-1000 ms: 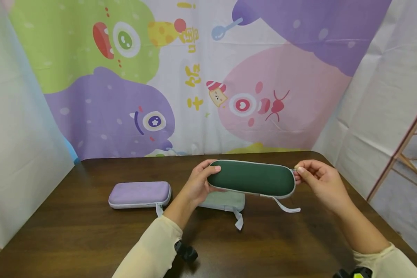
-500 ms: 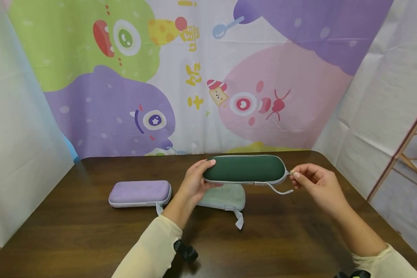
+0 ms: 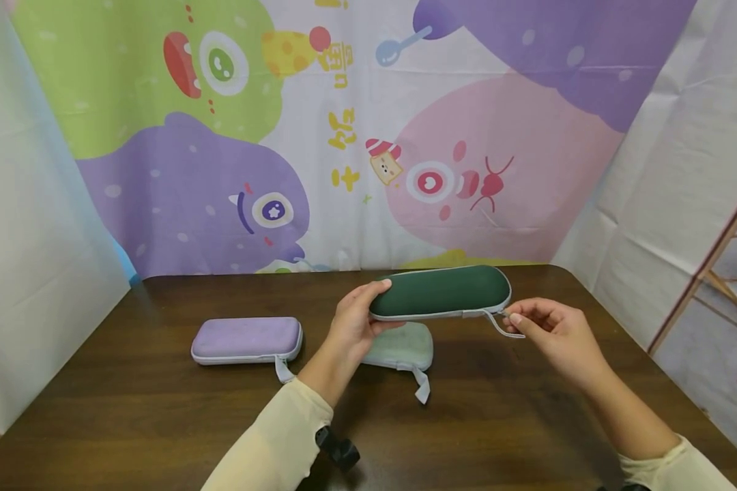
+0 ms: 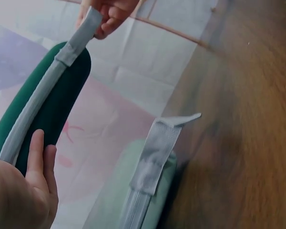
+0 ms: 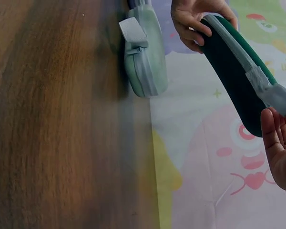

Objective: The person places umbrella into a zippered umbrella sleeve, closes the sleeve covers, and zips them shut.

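A dark green zippered case with a pale grey zipper edge is held above the table. My left hand grips its left end, thumb on top and fingers beneath. At the right front corner, my right hand pinches what looks like the small zipper pull. A pale wrist strap hangs from the case's front edge close to the right fingers. In the left wrist view the zipper band along the case's side looks closed. The exact pinch is partly hidden by the strap in the right wrist view.
Beneath the held case lies a light green case with its own strap. A lilac case rests farther left on the brown wooden table. Behind the table hangs a cartoon-printed cloth.
The dark green case has risen slightly and tilted, its right end now higher. My right hand has moved left and a little down, from the case's right end round to its front corner.
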Demonstrator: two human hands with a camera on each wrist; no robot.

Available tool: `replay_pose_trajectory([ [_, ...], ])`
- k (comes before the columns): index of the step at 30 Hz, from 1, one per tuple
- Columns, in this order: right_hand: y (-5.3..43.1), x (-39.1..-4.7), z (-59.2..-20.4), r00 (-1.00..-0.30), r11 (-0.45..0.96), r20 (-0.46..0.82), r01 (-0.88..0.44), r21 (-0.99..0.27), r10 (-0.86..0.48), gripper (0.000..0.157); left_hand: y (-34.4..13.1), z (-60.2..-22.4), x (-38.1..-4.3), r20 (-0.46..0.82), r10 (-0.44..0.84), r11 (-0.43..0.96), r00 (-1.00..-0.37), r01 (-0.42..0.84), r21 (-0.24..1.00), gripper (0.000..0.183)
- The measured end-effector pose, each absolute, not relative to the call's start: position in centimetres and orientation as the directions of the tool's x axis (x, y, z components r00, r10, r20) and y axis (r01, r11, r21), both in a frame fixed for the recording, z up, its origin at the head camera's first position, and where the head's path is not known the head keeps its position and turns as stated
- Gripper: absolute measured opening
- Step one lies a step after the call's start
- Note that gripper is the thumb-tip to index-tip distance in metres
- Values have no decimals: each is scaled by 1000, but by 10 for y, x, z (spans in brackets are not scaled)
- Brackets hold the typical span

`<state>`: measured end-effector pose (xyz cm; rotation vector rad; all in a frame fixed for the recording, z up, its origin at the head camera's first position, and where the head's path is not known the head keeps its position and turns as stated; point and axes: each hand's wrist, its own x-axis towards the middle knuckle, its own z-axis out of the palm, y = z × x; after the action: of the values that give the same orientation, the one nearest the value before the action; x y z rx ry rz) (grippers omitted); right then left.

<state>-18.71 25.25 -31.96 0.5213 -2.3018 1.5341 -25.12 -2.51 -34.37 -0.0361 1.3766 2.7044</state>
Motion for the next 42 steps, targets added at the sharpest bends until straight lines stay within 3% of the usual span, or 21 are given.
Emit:
replay_pose_trajectory([
  [15, 249, -184, -330, -901, 385, 426, -422, -821, -81, 15, -11, -346, -246, -120, 73, -605, -990, -139, 784, 11],
  [22, 258, -189, -336, -892, 573, 450, -397, -717, -54, 9, -4, -342, -241, -128, 75, -593, -989, -147, 791, 26],
  [28, 266, -190, -338, -831, 730, 545, -439, -524, -108, 6, 2, -339, -236, -123, 78, -563, -989, -146, 813, 37],
  [34, 272, -187, -339, -705, 818, 677, -506, -274, -209, 15, 9, -334, -229, -126, 78, -531, -989, -148, 835, 40],
  [42, 274, -181, -332, -618, 817, 740, -552, -167, -266, 23, 23, -335, -225, -130, 96, -490, -987, -161, 857, 40],
])
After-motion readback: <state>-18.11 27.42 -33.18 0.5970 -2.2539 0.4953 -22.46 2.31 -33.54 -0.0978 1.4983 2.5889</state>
